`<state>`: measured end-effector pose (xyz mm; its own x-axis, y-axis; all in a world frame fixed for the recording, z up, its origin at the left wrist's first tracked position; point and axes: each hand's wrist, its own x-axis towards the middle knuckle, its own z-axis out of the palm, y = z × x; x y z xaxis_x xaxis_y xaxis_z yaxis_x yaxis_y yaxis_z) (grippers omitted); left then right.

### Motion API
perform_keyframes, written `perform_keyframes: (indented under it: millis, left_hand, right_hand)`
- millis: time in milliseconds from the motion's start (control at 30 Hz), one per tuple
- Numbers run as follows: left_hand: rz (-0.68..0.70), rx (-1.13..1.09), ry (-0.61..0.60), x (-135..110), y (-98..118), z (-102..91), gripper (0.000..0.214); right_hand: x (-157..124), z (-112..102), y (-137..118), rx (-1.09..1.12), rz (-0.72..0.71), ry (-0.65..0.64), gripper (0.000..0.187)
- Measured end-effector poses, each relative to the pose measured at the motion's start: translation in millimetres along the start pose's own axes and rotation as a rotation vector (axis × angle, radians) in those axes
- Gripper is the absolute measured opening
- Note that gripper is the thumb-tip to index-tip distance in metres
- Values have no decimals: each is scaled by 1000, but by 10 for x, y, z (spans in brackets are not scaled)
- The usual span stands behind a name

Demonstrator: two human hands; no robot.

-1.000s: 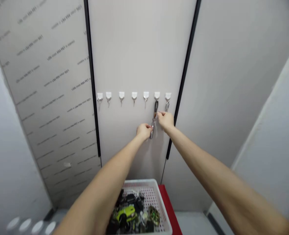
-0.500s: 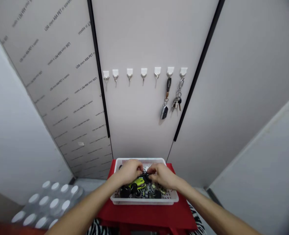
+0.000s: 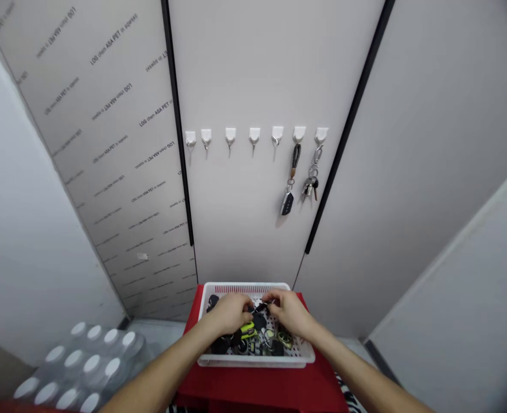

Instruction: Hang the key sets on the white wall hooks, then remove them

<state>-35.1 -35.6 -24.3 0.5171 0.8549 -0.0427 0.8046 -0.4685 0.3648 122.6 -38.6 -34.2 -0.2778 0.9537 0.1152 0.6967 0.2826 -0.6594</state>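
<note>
Both my hands are inside a white plastic basket [image 3: 253,361] that holds keys and key fobs. My left hand [image 3: 233,313] has its fingers curled at the basket's middle, just above a yellow-green item [image 3: 249,330]; what the fingertips grip is hidden. Across from it, my right hand [image 3: 294,314] pinches at something small and dark that I cannot make out. Dark fobs [image 3: 260,321] lie between the hands. A round, yellowish ring-shaped piece [image 3: 285,337] rests under my right wrist.
On the pale panel ahead, several white hooks [image 3: 254,136] form a row. A car key on a braided strap [image 3: 287,203] and a key bunch [image 3: 309,186] hang from the two rightmost. Below the basket is a red surface [image 3: 257,384]. White-capped bottles [image 3: 92,364] stand lower left.
The view has tilted slightly, so hooks and basket sit lower in the picture. My hands have shifted a little over the basket's contents, uncovering more of the dark fobs between them.
</note>
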Motion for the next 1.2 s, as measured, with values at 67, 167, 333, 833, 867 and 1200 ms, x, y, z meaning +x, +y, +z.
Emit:
perform_keyframes:
  millis: [67,167,333,833,867,1200]
  left_hand:
    - [0,-11,4,18,11,10,20]
    - [-28,8,12,50,44,19,23]
    - [-66,21,2,102,77,54,23]
    - [-64,21,-33,159,44,134,23]
    - [-66,20,-40,160,44,133,23]
    - [-69,7,-51,190,-4,171,25]
  right_hand:
    - [-18,19,8,-26,-37,63,25]
    - [-56,43,5,-90,-104,144,24]
    - [-47,-32,-24,-169,-84,47,28]
    - [33,99,-16,-221,24,136,20]
    - [61,116,-25,-247,34,124,21]
    - [127,182,-50,-419,36,110,26]
